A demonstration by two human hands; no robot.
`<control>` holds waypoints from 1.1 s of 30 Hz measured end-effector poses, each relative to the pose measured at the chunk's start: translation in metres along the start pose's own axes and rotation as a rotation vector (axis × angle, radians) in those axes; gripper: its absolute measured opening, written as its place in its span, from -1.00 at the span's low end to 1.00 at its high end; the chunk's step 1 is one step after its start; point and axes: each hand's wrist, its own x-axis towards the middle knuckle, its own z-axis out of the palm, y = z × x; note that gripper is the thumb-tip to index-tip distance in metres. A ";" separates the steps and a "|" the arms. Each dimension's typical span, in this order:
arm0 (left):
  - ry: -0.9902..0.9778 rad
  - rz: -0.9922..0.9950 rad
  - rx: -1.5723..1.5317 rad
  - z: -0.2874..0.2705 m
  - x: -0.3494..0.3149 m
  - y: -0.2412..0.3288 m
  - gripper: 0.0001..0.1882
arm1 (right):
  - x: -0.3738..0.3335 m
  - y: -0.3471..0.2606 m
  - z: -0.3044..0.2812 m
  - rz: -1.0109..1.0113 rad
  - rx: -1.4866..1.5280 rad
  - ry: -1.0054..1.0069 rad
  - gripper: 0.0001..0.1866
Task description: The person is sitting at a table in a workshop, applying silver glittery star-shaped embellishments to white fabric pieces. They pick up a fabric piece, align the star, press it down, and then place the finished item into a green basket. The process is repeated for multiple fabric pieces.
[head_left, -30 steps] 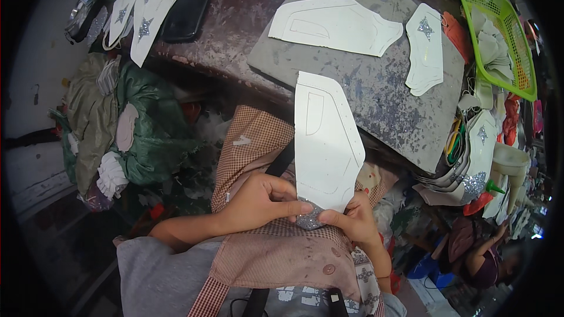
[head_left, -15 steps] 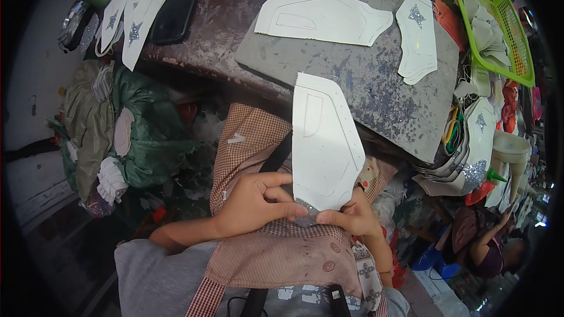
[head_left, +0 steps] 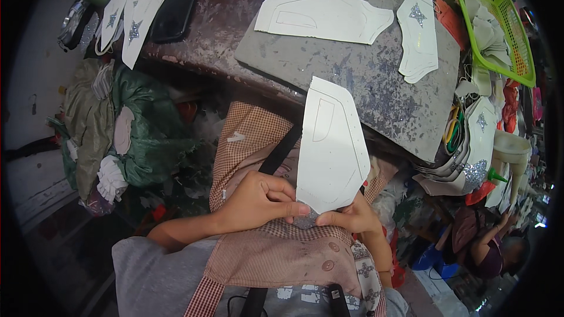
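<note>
A white shoe-upper piece (head_left: pixel 332 152) with drawn outlines and tiny holes along its edge stands up between my hands, above my lap. At its lower end is a glittery silver-grey patch (head_left: pixel 305 221). My left hand (head_left: pixel 261 202) pinches the lower left corner between thumb and fingers. On the lower right, my right hand (head_left: pixel 351 217) grips the same end, its thumb in front and its fingers mostly hidden behind. Beyond it, on a grey board (head_left: pixel 376 91), lie a similar white piece (head_left: pixel 323 16) and a small stack of white pieces with a glitter star (head_left: pixel 418 38).
The board rests on a worn dark table (head_left: pixel 235 23). At the right are a green basket (head_left: pixel 517 53) of pale scraps and a stack of glittered pieces (head_left: pixel 470 147). A dark phone-like slab (head_left: pixel 178 6) lies back left, near green sacks (head_left: pixel 144 129). Another person (head_left: pixel 487 246) sits far right.
The held white piece has shifted slightly to the right and tilted a little. Both hands keep their pinch at its lower end.
</note>
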 end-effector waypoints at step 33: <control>0.043 0.481 0.003 0.029 0.023 0.042 -0.65 | 0.009 -0.064 -0.018 -0.431 -0.045 -0.118 -0.70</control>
